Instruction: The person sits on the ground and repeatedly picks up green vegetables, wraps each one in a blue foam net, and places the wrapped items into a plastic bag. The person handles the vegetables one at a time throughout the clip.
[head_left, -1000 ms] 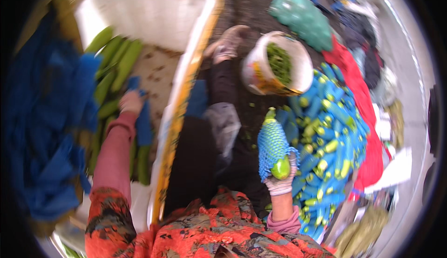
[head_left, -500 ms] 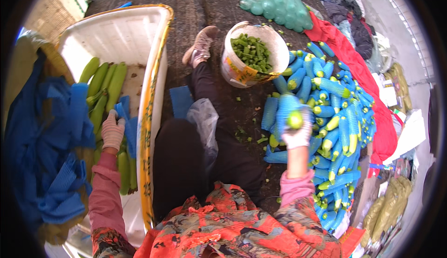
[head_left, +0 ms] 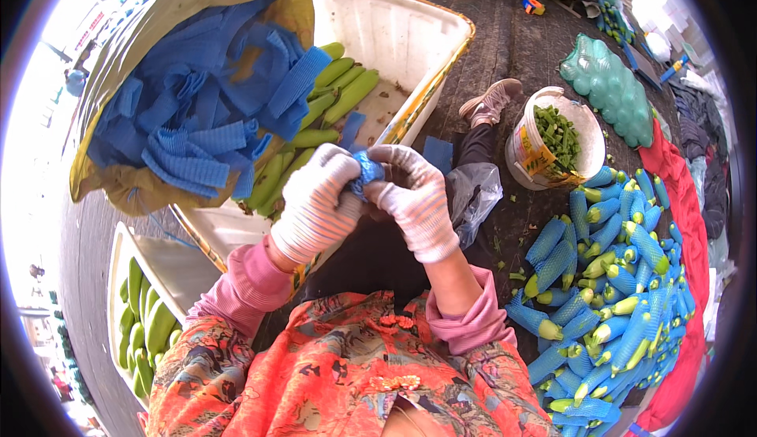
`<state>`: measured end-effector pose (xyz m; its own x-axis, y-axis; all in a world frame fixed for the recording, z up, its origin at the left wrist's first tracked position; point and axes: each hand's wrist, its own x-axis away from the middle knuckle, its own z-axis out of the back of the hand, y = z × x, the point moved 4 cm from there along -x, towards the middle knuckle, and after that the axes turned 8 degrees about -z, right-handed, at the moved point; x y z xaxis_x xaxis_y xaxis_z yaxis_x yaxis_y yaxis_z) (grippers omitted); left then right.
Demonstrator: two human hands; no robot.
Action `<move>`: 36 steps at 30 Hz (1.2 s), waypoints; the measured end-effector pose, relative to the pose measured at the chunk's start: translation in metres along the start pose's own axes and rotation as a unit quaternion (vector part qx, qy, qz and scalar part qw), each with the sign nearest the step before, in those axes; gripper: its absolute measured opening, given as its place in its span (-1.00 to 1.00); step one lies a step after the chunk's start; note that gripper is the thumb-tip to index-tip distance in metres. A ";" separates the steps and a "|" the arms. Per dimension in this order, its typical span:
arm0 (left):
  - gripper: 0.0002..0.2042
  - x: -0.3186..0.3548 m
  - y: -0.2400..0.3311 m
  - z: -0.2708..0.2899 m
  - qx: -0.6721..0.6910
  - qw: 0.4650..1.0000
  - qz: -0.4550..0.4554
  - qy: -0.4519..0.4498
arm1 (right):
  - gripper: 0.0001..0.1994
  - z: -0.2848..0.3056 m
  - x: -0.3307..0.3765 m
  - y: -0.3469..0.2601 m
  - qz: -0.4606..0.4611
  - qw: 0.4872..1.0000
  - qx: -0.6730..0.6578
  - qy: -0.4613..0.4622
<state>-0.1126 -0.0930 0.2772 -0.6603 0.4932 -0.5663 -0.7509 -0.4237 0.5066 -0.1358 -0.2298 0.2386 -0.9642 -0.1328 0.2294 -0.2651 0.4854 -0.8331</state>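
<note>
In front of my chest both striped-gloved hands meet on a bunched blue net sleeve [head_left: 367, 175]. My left hand [head_left: 317, 204] grips its left side, while the fingers of my right hand [head_left: 418, 204] close on it from the right. Whether a zucchini is inside the sleeve is hidden by my fingers. Just beyond them, bare green zucchini [head_left: 351, 94] lie in a white tub [head_left: 430, 23]. A yellowish sack [head_left: 91, 149] full of loose blue net sleeves [head_left: 189, 137] leans over the tub's left part. On the right spreads a heap of zucchini in blue sleeves [head_left: 631, 303].
A white bucket [head_left: 527, 153] of cut green pieces [head_left: 558, 133] stands beyond my shoe [head_left: 493, 102]. Behind it lie a green net bag [head_left: 605, 78] and a red cloth [head_left: 684, 216]. Another white crate [head_left: 162, 267] holds zucchini at lower left. A clear plastic bag [head_left: 477, 192] lies by my leg.
My right hand has left the heap, where it held a sleeved zucchini, and joined my left hand. My left hand has come up out of the tub. The view has swung left.
</note>
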 end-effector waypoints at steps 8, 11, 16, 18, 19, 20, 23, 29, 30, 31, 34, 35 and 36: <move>-0.72 0.025 -0.010 0.012 0.357 0.913 0.193 -0.053 | -0.73 -0.023 -0.009 -0.005 0.037 0.990 0.096 -0.099; -0.77 0.039 -0.027 0.014 0.448 0.859 0.248 -0.010 | -0.69 -0.027 -0.012 -0.003 0.068 0.990 0.063 -0.110; -0.72 0.048 -0.045 0.023 0.374 0.916 0.143 -0.003 | -0.67 -0.039 -0.018 -0.001 0.050 0.995 0.044 -0.069; -0.68 0.039 -0.037 0.026 0.520 0.826 0.218 0.021 | -0.66 -0.050 -0.022 -0.001 0.053 0.991 0.064 -0.104; -0.65 0.037 -0.038 0.026 0.499 0.854 0.149 0.016 | -0.65 -0.056 -0.023 0.001 0.054 0.989 0.059 -0.126; -0.58 0.030 -0.031 0.028 0.472 0.863 0.173 -0.048 | -0.66 -0.056 -0.024 0.003 0.022 0.986 0.026 -0.162; -0.53 0.029 -0.040 0.035 0.560 0.776 0.287 -0.042 | -0.72 -0.057 -0.022 -0.006 0.071 0.975 -0.052 -0.205; -0.87 0.005 -0.080 0.059 0.677 0.612 0.345 0.220 | -0.85 -0.016 -0.025 -0.028 0.290 0.860 0.413 0.072; -0.88 -0.006 -0.080 0.062 0.598 0.717 0.283 0.217 | -0.89 -0.028 -0.015 -0.041 0.261 0.912 0.296 0.112; -0.87 -0.008 -0.075 0.057 0.383 0.872 0.252 0.172 | -0.90 -0.035 -0.009 -0.044 0.246 0.933 0.238 0.107; -0.80 -0.039 -0.052 0.023 0.320 0.933 0.101 0.128 | -0.83 -0.044 0.004 -0.054 0.267 0.945 0.188 0.025; -0.79 -0.041 -0.050 0.022 0.353 0.915 0.113 0.159 | -0.80 -0.041 -0.013 -0.043 0.266 0.946 0.178 -0.044; -0.82 -0.052 -0.041 0.026 0.302 0.937 0.069 0.163 | -0.76 -0.039 -0.018 -0.039 0.273 0.941 0.180 -0.091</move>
<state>-0.0466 -0.0819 0.3025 -0.7921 0.1665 -0.5873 -0.5811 0.0890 0.8090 -0.1085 -0.2131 0.2866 -0.9323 -0.1097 -0.3447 0.3183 0.2042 -0.9257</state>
